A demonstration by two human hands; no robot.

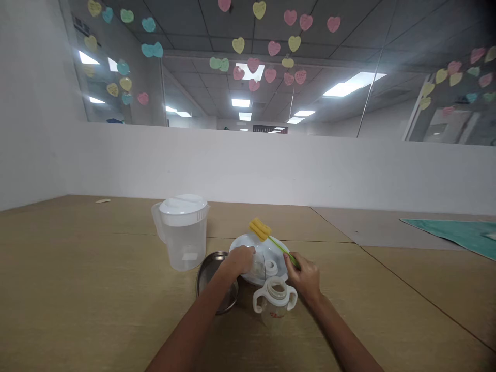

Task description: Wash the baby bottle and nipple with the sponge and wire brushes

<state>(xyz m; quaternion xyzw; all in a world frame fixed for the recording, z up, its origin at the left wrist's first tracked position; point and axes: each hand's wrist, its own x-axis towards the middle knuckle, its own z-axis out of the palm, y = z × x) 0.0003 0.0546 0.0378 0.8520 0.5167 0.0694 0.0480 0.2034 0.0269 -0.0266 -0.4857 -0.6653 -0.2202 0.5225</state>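
My right hand [304, 275] is closed round the green handle of a brush with a yellow sponge head [260, 229], which is raised over the far rim of a white bowl [242, 240]. Over the bowl's left part, my left hand [242, 260] has its fingers wrapped on a clear cup [256, 267]. A small white ring-shaped part [271, 267] lies in the bowl beside the cup. Just in front of the bowl stands a clear bottle with two white handles [276, 299], open at the top. Neither hand touches this bottle.
A round metal tray [209, 267] lies left of the bowl, partly under my left forearm. Behind it stands a lidded clear pitcher [184, 240]. A green cloth [457, 232] lies at the far right of the wooden table [96, 284], and a white wall [232, 165] rises behind.
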